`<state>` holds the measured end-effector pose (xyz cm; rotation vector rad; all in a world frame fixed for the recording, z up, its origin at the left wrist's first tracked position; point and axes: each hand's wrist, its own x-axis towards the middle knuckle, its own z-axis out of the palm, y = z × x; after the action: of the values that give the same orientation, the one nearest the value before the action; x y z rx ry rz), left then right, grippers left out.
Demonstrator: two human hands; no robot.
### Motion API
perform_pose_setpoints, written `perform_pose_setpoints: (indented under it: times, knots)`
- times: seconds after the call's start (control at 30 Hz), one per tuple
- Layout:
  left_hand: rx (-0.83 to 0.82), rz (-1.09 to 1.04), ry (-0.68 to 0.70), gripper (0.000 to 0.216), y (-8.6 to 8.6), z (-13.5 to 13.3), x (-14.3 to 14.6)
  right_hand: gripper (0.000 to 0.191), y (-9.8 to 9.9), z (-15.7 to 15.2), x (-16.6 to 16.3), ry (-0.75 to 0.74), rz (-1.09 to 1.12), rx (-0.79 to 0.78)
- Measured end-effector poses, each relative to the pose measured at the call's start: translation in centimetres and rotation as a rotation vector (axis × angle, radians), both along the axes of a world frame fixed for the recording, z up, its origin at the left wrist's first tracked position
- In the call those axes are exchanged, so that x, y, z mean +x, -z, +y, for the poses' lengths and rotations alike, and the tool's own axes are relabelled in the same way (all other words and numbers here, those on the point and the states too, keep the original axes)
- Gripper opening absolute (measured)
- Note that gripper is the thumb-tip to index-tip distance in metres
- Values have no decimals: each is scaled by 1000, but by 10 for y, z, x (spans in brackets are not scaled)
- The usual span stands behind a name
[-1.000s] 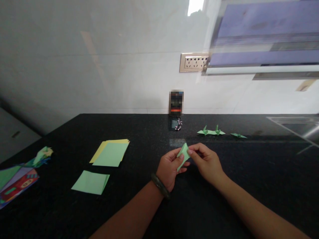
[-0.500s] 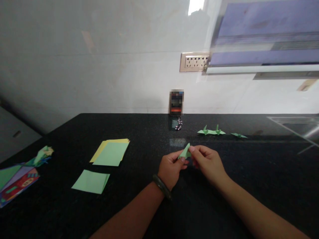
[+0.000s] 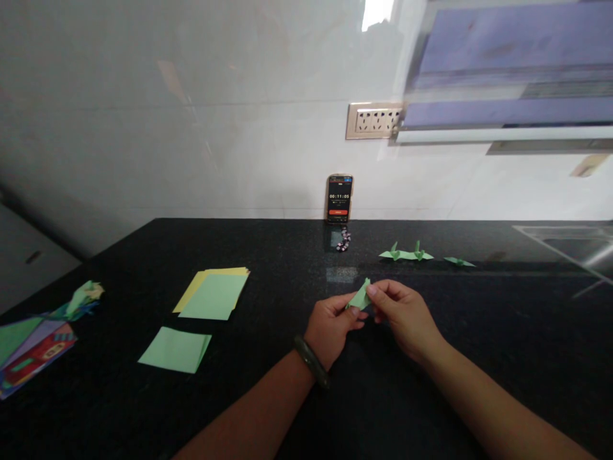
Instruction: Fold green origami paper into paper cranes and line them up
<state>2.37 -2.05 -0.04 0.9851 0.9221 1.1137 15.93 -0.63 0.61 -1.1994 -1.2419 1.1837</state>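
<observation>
Both my hands hold a small folded green paper piece [image 3: 359, 298] just above the black counter [image 3: 431, 383]. My left hand [image 3: 330, 326], with a dark bangle on the wrist, pinches its lower left part. My right hand [image 3: 405, 314] pinches its upper right corner with thumb and forefinger. Most of the paper is hidden between my fingers.
A stack of green and yellow sheets [image 3: 213, 292] and a single folded green sheet [image 3: 175, 349] lie to the left. Folded green paper figures [image 3: 406, 253] and another one [image 3: 458, 260] sit behind my hands. A phone [image 3: 340, 199] leans on the wall. Coloured paper packs [image 3: 29, 345] lie at the far left.
The green paper has been folded smaller and now lies flatter between my fingers. Both hands stayed at about the same spot, shifting slightly right.
</observation>
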Motion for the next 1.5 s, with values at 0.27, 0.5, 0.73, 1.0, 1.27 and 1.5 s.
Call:
perform_pose_setpoints:
  times: [0.27,0.5,0.73,1.0,1.27,1.5]
  knots:
    - [11,-7,23,30,5,2,-1,26,2,1,-1,1,56,-31]
    - [177,198,10,31,4,2,-3,21,-3,-2,-3,57,-1,-47]
    - [678,665,-111,40,3,1,-8,18,-8,-6,-5,49,101,-128]
    - [453,648,-220,37,8,3,-7,21,-11,-19,-22,96,370,-229]
    - [636,734,-212,39,6,2,-7,11,-7,-17,-26,169,516,-340]
    - [721,739,-198,38,8,1,-9,26,-8,-13,-22,138,452,-305]
